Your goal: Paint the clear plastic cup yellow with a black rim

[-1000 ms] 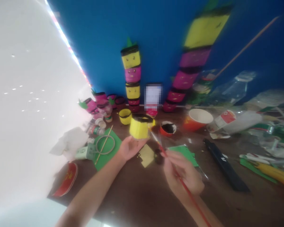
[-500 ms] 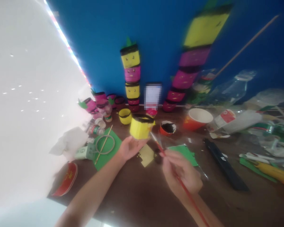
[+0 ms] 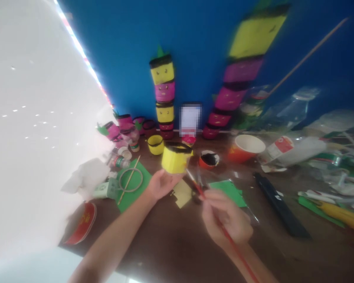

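My left hand (image 3: 163, 184) holds up a yellow cup (image 3: 174, 160) with a black rim, its fingers under and behind the base and partly hidden. In my right hand (image 3: 225, 216) is a red-handled paintbrush (image 3: 200, 191), closed between thumb and fingers. The bristle end points up and left, close to the lower right side of the cup; blur hides whether it touches. Behind the cup stands another yellow cup (image 3: 155, 145) with a dark band. A small red bowl (image 3: 209, 160) with black inside sits to the right.
A green sheet (image 3: 141, 173) carries a grey ring and a thin stick. A red-orange paper cup (image 3: 247, 148), clear bottles and a black bar (image 3: 280, 206) lie to the right. Decorated yellow and pink stacks (image 3: 165, 92) stand against the blue wall. A red bowl (image 3: 82, 224) is at left.
The brush tip has moved down along the cup's right side, and my right hand has shifted slightly down and left. The yellow cup stays nearly still in my left hand.
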`<state>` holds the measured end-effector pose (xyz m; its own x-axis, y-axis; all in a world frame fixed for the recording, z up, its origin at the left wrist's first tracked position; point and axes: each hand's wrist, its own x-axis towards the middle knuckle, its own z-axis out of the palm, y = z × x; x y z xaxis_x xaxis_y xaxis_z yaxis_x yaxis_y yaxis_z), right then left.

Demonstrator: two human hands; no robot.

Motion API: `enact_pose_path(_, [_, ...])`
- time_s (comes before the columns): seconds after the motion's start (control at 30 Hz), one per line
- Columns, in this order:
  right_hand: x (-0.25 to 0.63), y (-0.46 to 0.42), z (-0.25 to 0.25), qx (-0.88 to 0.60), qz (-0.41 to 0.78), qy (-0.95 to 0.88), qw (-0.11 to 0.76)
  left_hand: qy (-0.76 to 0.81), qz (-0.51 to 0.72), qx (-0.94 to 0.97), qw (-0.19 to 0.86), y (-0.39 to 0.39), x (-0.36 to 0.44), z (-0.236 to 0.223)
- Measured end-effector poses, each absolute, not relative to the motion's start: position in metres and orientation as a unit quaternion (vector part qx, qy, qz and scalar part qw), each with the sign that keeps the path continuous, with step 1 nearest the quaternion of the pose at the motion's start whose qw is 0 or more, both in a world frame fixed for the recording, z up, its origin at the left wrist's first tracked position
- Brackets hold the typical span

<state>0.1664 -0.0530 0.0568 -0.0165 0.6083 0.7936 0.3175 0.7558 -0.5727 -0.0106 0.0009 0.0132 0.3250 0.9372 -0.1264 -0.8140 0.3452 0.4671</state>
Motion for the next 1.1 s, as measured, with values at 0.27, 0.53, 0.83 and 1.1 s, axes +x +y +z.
enact_pose_path(0.27, [0.1648,-0.054,0.0594,-0.342,0.125,-0.675,0.642,0.181,0.547,0.179,0.798,0.0005,-0.0117,0.0115])
enact_pose_path(0.53, [0.1639,-0.0533,0.0606,-0.361,0.111,-0.678,0.631,0.19,0.551,0.192,0.789,0.0004,-0.0097,0.0099])
enact_pose_path(0.83, [0.1661,-0.0548,0.0627,-0.344,0.111,-0.686,0.631,0.195,0.548,0.175,0.794,0.0008,-0.0116,0.0107])
enact_pose_path(1.1, [0.1675,-0.0508,0.0598,-0.338,0.089,-0.706,0.616,0.189,0.553,0.174,0.793,0.0019,-0.011,0.0109])
